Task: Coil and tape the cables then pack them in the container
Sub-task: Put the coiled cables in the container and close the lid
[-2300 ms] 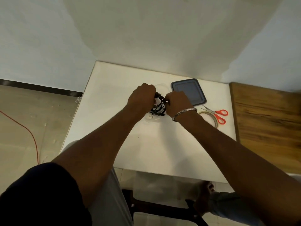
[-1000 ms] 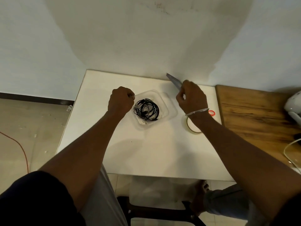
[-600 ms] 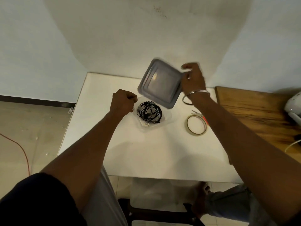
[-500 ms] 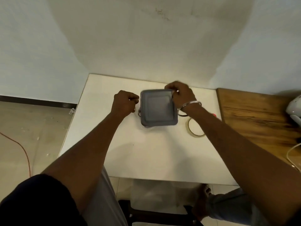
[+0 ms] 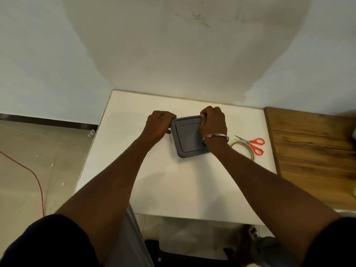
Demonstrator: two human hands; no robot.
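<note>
— Where is the container (image 5: pixel 174 151)?

— On the white bench (image 5: pixel 173 185), toward its far side and about midway across. It is clear, and only a thin strip of its wall shows along the left and near edges. A grey lid (image 5: pixel 187 138) lies over it.

— And the cables?

— The lid hides whatever is inside, so I cannot tell.

— What is the left hand (image 5: pixel 159 123) doing?

— Its fingers are curled over the lid's far left corner, gripping it, with the knuckles up.

— The right hand (image 5: pixel 212 123)?

— It lies across the lid's right side, fingers bent down over the far right corner, holding the lid there too. A metal bracelet (image 5: pixel 215 135) sits on that wrist.

— Anything else on the bench?

— A tape roll (image 5: pixel 245 149) lies flat just right of the right wrist. Red-handled scissors (image 5: pixel 254 144) rest partly on its far edge, blades pointing left toward the hand.

— Beyond the bench?

— A wooden surface (image 5: pixel 308 151) adjoins it on the right. An orange cord (image 5: pixel 36 178) runs over the floor on the left.
</note>
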